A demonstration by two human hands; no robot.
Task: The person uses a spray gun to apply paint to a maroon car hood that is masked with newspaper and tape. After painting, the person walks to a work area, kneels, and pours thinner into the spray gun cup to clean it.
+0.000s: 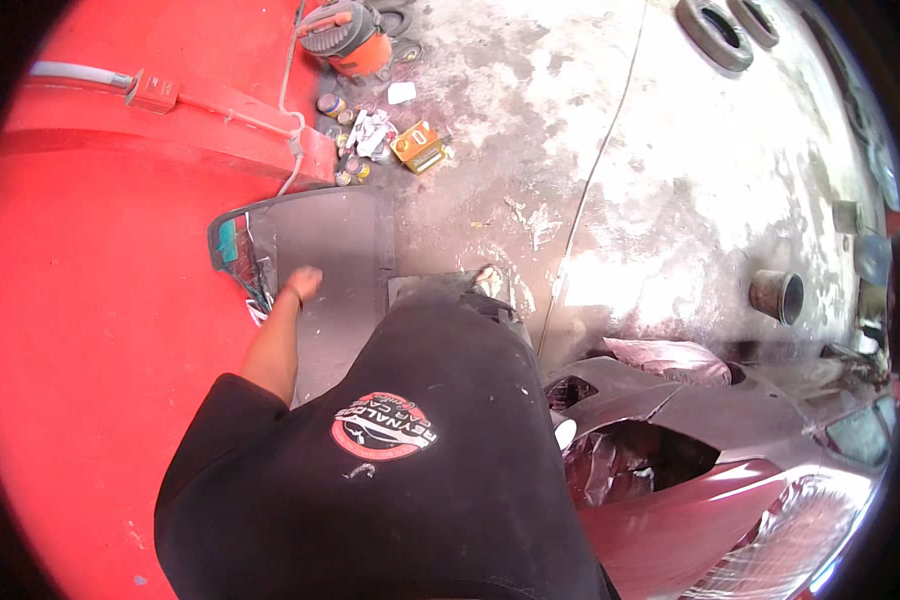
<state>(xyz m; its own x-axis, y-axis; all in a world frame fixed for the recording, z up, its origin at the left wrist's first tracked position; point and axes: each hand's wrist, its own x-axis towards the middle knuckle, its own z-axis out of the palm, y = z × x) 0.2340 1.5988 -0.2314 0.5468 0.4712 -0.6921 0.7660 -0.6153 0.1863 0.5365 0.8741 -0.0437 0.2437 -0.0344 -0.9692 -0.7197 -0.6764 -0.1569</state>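
My left hand [307, 283] hangs off to the left, with its arm bare below a black sleeve. The fingers look curled together, and nothing shows in them. Under the hand is a flat dark grey panel [340, 235], beside the red wall. At the panel's left edge lie a teal piece [228, 241] and some dark, tangled bits. My right hand is out of sight, past my black shirt [470, 470]. A small white rounded thing [565, 433] peeks out at the shirt's right edge; what it is I cannot tell.
To the right stands a maroon and grey car body [690, 500] with an opening in it. Beyond are a bucket [776, 297], tyres [715, 35] and a cable [595, 165] across the floor. An orange-black shop vacuum [345, 40], cans [355, 168] and a yellow-orange box [419, 147] stand near the wall.
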